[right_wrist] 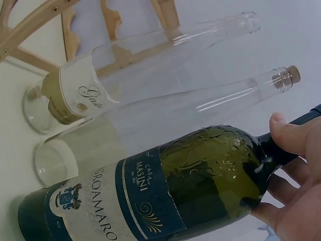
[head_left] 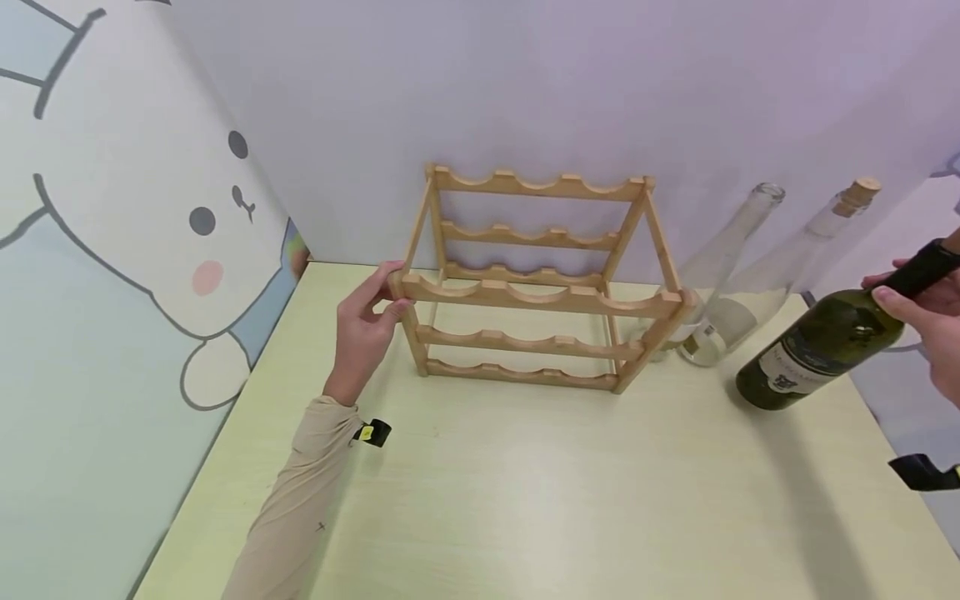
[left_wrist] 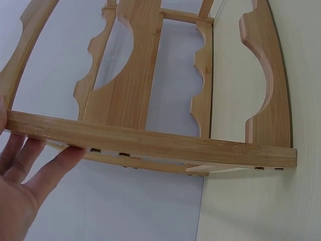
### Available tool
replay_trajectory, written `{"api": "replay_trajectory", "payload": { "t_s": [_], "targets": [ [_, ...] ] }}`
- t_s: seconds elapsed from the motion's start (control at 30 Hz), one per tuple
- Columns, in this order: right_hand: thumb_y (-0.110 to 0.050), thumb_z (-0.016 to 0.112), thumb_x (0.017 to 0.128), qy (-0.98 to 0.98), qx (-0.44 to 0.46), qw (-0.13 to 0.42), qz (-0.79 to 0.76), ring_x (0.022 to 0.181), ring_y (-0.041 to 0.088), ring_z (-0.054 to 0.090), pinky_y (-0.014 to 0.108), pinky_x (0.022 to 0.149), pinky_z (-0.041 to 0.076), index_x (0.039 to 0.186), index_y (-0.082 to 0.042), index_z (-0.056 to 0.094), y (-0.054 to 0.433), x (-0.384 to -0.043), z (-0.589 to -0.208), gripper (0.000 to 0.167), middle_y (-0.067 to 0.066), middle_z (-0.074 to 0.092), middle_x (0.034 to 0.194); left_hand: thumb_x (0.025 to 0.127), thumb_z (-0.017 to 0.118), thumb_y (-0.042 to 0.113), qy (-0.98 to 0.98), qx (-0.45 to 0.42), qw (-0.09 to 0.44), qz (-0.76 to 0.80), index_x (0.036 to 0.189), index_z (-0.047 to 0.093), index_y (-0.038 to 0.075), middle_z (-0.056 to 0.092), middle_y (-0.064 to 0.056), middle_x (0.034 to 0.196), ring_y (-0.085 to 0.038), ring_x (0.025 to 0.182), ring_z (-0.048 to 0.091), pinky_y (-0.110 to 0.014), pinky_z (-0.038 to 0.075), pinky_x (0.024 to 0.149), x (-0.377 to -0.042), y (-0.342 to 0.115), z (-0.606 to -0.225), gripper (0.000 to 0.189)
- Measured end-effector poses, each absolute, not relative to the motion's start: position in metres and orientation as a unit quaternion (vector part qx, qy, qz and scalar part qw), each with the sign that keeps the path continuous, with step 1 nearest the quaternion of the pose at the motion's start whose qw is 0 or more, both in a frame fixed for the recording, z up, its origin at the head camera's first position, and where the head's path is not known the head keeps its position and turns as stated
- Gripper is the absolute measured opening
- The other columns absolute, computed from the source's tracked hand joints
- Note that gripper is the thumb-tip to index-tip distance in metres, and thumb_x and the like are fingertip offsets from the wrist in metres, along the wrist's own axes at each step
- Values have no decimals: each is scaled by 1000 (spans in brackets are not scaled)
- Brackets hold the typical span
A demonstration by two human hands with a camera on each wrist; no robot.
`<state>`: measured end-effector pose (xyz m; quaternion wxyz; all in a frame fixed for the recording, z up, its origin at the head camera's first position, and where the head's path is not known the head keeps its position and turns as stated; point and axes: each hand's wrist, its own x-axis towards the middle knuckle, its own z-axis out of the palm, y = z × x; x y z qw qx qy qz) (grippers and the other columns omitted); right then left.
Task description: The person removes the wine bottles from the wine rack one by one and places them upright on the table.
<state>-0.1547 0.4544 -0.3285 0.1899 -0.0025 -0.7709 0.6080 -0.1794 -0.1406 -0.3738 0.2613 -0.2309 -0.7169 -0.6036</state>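
A wooden wine rack (head_left: 495, 293) with scalloped rails stands upright on the table against the back wall. My left hand (head_left: 363, 329) grips its front left upper corner, thumb in front and fingers behind; the left wrist view shows the fingers (left_wrist: 55, 168) along the side post. At the right, my right hand (head_left: 937, 325) holds a green wine bottle (head_left: 825, 342) by its dark neck. The bottle leans, base down toward the table; whether the base touches cannot be told. The right wrist view shows its label (right_wrist: 100, 206) and the thumb over the neck.
Two clear glass bottles stand between rack and green bottle: an uncorked one (right_wrist: 135, 50) with a cream label nearer the rack, and a corked one (right_wrist: 165, 113). The pale table (head_left: 525, 483) meets the back wall (head_left: 360, 125) and a cartoon-painted wall (head_left: 135, 208) at the left.
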Motion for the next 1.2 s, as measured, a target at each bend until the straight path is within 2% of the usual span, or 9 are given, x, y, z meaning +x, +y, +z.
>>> {"api": "replay_trajectory", "payload": {
  "t_s": [0.1, 0.2, 0.37, 0.5, 0.6, 0.73, 0.9, 1.07, 1.2],
  "targets": [
    [-1, 59, 91, -759, -4, 195, 621, 85, -8, 61, 4, 81, 31, 121, -17, 55, 462, -160, -333, 34, -18, 67, 93, 78, 64, -19, -717, -226, 268, -602, 120, 57, -11, 61, -22, 102, -14, 83, 59, -26, 57, 64, -179, -139, -374, 43],
    [-2, 58, 92, -767, -12, 199, 610, 87, -8, 61, 4, 92, 29, 122, -17, 55, 467, -165, -337, 34, -20, 66, 94, 78, 65, -17, -720, -222, 276, -597, 119, 57, -11, 61, -24, 103, -14, 83, 59, -26, 57, 64, -178, -137, -373, 42],
    [-5, 54, 94, -794, -48, 200, 572, 86, -13, 58, 16, 110, 9, 126, -21, 52, 472, -173, -339, 36, -27, 63, 94, 77, 66, -18, -724, -220, 301, -581, 117, 59, -11, 63, -25, 101, -14, 82, 59, -23, 56, 64, -178, -135, -374, 42],
    [-9, 53, 95, -805, -77, 191, 556, 84, -15, 55, 27, 113, -2, 126, -27, 50, 472, -180, -340, 36, -31, 61, 93, 75, 67, -18, -725, -221, 315, -570, 116, 60, -11, 64, -25, 98, -15, 81, 60, -22, 56, 64, -178, -134, -374, 42],
    [-10, 58, 93, -776, -67, 192, 597, 85, -12, 57, 16, 109, 11, 122, -25, 52, 473, -184, -342, 33, -26, 63, 92, 75, 67, -19, -726, -223, 322, -565, 116, 60, -11, 64, -25, 98, -14, 80, 60, -21, 56, 64, -178, -134, -374, 43],
    [-9, 64, 88, -718, -38, 199, 666, 84, -6, 61, 6, 81, 32, 118, -18, 54, 476, -188, -345, 32, -16, 67, 92, 75, 67, -19, -722, -231, 320, -569, 116, 59, -12, 63, -26, 100, -14, 81, 60, -22, 56, 63, -179, -135, -375, 42],
    [-15, 68, 85, -699, -48, 194, 686, 85, -5, 61, 4, 85, 34, 119, -19, 53, 478, -189, -347, 38, -14, 66, 95, 75, 66, -20, -713, -243, 312, -579, 115, 58, -14, 62, -27, 101, -14, 81, 60, -24, 56, 62, -181, -134, -378, 41],
    [1, 56, 92, -674, 26, 180, 716, 86, -2, 63, 4, 86, 36, 115, -14, 52, 497, -191, -357, 28, -9, 69, 96, 76, 66, -19, -711, -252, 301, -583, 116, 57, -15, 61, -29, 103, -14, 81, 59, -23, 56, 64, -183, -130, -379, 41],
    [4, 52, 94, -709, 58, 150, 687, 83, -3, 64, 6, 65, 47, 119, -13, 52, 569, -221, -394, 30, -10, 70, 98, 78, 66, -16, -719, -254, 290, -578, 118, 57, -14, 61, -29, 104, -14, 82, 60, -24, 56, 64, -183, -128, -379, 41]
  ]
}}
